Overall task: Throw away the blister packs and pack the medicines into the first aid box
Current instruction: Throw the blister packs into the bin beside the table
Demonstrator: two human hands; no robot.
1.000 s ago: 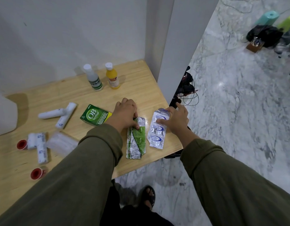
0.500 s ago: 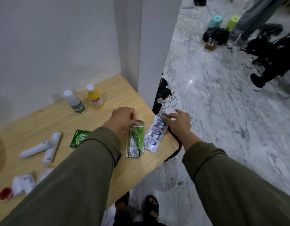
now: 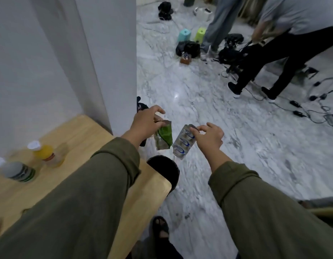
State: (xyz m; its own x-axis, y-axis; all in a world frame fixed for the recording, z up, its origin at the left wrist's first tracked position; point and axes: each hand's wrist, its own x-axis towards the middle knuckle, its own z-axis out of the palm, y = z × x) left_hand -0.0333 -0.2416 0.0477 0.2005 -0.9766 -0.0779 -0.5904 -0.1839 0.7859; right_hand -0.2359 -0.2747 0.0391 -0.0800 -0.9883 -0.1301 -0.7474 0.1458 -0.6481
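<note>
Head view shows the left hand (image 3: 146, 122) with thumb and fingertips pinched on the top edge of a green-and-silver foil blister pack (image 3: 163, 137), and the right hand (image 3: 208, 136) pinching the top corner of a clear-and-silver blister pack with blue print (image 3: 183, 142). Both packs hang side by side, near each other. Half a second ago they lay flat at the edge of the light wooden table (image 3: 98, 135); now they are lifted clear, out over the marble floor (image 3: 255, 146), just above a round black bin (image 3: 165, 170) beside the table corner. The discard step looks close. No first aid box is visible.
</note>
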